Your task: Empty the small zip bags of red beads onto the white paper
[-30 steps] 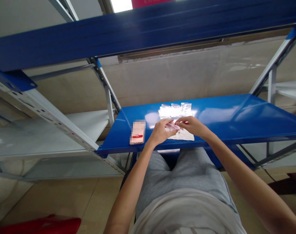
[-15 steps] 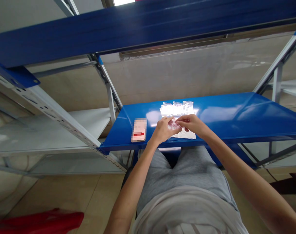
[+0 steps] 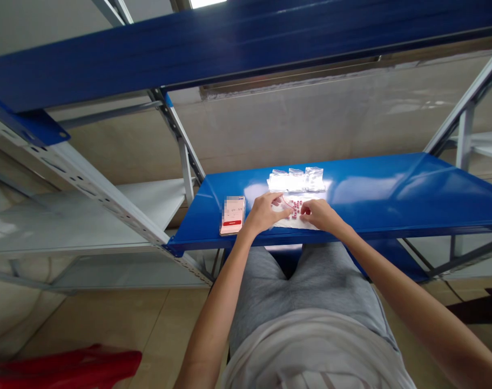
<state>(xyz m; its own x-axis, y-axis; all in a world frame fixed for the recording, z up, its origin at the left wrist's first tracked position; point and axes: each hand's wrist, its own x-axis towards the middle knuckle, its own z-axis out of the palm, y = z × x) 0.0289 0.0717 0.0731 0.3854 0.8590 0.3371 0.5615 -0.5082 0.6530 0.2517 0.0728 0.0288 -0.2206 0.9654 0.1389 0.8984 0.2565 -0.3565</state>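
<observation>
Clear plastic bag (image 3: 298, 220) with small red beads (image 3: 295, 208); left hand (image 3: 265, 213), right hand (image 3: 322, 214): fingers released beside beads.

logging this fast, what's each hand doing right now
left hand: open, flat on the clear bag, not gripping
right hand: fingers curled beside the small red pieces, cannot tell if holding any

likely a storeroom; blue steel shelving rack (image 3: 375, 183) surrounds the work

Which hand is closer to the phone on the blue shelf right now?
Left. The left hand is just to the right of the phone, close to it but apparently not touching. The right hand is farther right, on the far side of the small red pieces.
</observation>
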